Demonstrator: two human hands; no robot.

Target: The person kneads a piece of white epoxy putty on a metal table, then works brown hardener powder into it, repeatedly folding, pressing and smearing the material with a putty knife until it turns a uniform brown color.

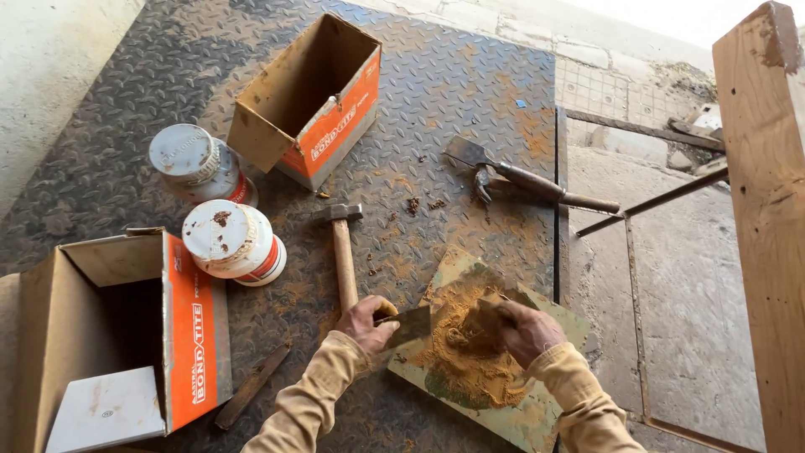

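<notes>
Steel chequer plate (470, 92) covers the floor, rust-stained and dusted with orange powder, with bare concrete to the right and a wooden post (767, 210) at the frame's edge. Low in the middle lies a flat board (537, 415), tilted so its long edge runs from upper left to lower right, and on it sits a mound of sawdust paste (461, 352).

Both hands meet over that mound. The left hand (366, 323) has its fingers clenched on a scraper (408, 325) — the blade points right, flat and nearly level, its edge touching the left side of the heap. The right hand (524, 329) is closed on a second, darker tool (495, 306) whose shape is hard to make out; it presses into the heap from the right. So the paste lies between the two, just ahead of each set of fingers.

A hammer (341, 247) lies just above the left hand, handle running toward it. Further up rests a trowel (520, 178). Two white tubs (214, 205) and two orange-sided boxes (314, 96) stand well to the left — a wood strip (250, 387) lies near the sleeve.
</notes>
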